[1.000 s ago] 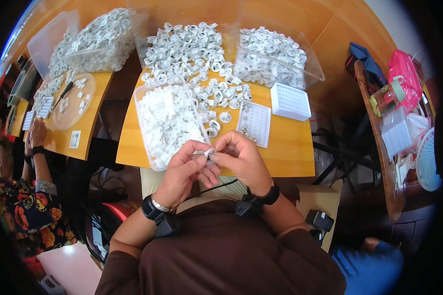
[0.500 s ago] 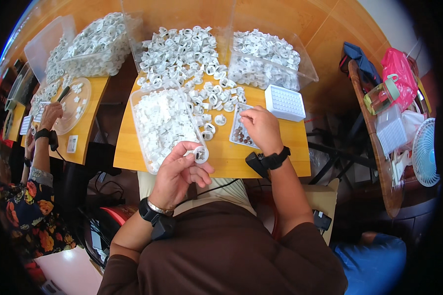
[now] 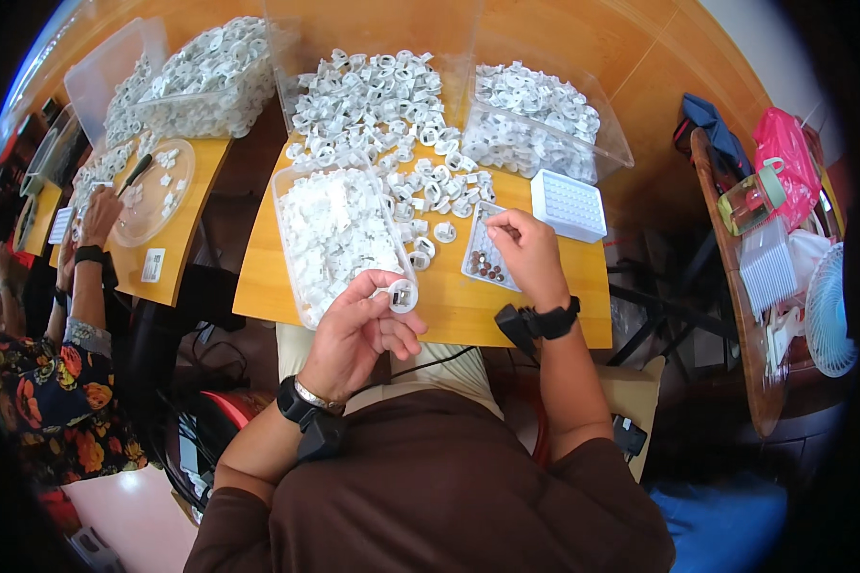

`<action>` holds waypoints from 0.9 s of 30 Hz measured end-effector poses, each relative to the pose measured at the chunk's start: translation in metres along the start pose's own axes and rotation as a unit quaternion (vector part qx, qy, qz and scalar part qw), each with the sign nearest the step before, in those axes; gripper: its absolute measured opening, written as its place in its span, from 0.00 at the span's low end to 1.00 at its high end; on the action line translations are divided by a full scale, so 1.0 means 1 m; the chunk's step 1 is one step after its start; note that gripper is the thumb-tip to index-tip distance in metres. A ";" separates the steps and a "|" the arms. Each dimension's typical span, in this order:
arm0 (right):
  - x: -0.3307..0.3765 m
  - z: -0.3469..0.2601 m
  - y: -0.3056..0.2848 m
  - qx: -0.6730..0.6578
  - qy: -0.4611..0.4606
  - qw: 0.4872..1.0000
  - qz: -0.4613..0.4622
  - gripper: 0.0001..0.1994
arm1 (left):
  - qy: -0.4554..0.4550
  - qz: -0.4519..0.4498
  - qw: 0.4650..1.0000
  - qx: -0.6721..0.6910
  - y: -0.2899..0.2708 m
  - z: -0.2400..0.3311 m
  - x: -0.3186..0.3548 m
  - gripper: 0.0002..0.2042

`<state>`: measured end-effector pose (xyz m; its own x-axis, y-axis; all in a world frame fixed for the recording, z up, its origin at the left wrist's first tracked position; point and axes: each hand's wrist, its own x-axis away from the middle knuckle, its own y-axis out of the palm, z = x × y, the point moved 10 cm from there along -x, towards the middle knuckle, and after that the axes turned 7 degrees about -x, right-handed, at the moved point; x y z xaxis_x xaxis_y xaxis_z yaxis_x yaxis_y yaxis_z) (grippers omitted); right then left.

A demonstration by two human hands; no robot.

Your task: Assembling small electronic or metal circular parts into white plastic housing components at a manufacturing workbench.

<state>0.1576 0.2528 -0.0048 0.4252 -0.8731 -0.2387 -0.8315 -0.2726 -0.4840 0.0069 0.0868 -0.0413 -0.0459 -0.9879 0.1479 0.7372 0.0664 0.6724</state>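
My left hand (image 3: 358, 329), palm up, pinches a round white plastic part (image 3: 403, 296) between thumb and fingers. A small dark, squarish feature shows in the middle of that part. My right hand (image 3: 530, 256) is over a small shallow tray (image 3: 482, 234), its thumb and forefinger pressed together; what they hold, if anything, is too small to make out. Several small brown and dark round pieces (image 3: 487, 265) lie in the tray's near end. Left of the tray, beside my left hand, stands a clear bin (image 3: 294, 286) full of small white parts.
Loose white ring-shaped parts (image 3: 435, 186) spread over the wooden table (image 3: 258, 277). A full clear bin (image 3: 535, 158) and a white gridded box (image 3: 569, 205) stand at the far right. Leftward, a co-worker's hand (image 3: 98, 218) works at another table. A fan (image 3: 827, 310) is on the right.
The view has shifted, so the table and both hands appear slightly farther right. My left hand keeps the white part, and my right hand stays over the tray with its fingers pinched.
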 end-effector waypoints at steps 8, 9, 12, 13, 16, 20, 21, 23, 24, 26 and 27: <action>0.039 -0.039 0.045 -0.339 0.075 0.929 -0.124 0.04 | -0.010 -0.002 1.000 0.004 0.003 -0.006 -0.004 0.13; 0.042 -0.043 0.048 -0.340 0.075 0.929 -0.125 0.04 | -0.007 0.002 1.000 -0.003 0.002 -0.005 -0.004 0.13; 0.047 -0.051 0.052 -0.345 0.058 0.932 -0.094 0.05 | -0.003 0.009 1.000 -0.012 0.000 -0.004 -0.003 0.13; 0.050 -0.054 0.054 -0.345 0.058 0.932 -0.095 0.05 | -0.003 0.011 1.000 -0.014 0.000 -0.004 -0.003 0.12; 0.055 -0.092 0.042 -0.176 -0.090 0.980 -0.032 0.06 | -0.002 0.016 1.000 -0.016 0.001 -0.003 -0.003 0.12; 0.064 -0.110 0.044 -0.097 -0.189 0.977 -0.005 0.08 | -0.004 0.025 0.999 -0.023 0.003 -0.003 -0.001 0.11; 0.064 -0.110 0.045 -0.097 -0.189 0.977 -0.006 0.08 | -0.006 0.029 0.999 -0.027 0.002 -0.004 -0.001 0.11; 0.069 -0.118 0.049 -0.056 -0.227 0.972 -0.014 0.09 | -0.008 0.034 0.999 -0.031 0.001 -0.005 0.000 0.11; 0.070 -0.118 0.049 -0.056 -0.227 0.972 -0.015 0.09 | -0.009 0.036 0.998 -0.043 0.000 -0.005 0.000 0.10; 0.073 -0.124 0.053 -0.019 -0.260 0.965 -0.018 0.09 | -0.009 0.038 0.998 -0.055 0.001 -0.005 0.001 0.10; 0.074 -0.126 0.053 -0.018 -0.260 0.965 -0.019 0.09 | -0.005 0.047 0.996 -0.076 0.001 -0.004 0.001 0.10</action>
<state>0.1001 0.1231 0.0580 0.5687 -0.5448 -0.6162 -0.8204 -0.3223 -0.4722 0.0101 0.0852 -0.0435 0.0212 -0.9768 0.2130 0.8316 0.1355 0.5386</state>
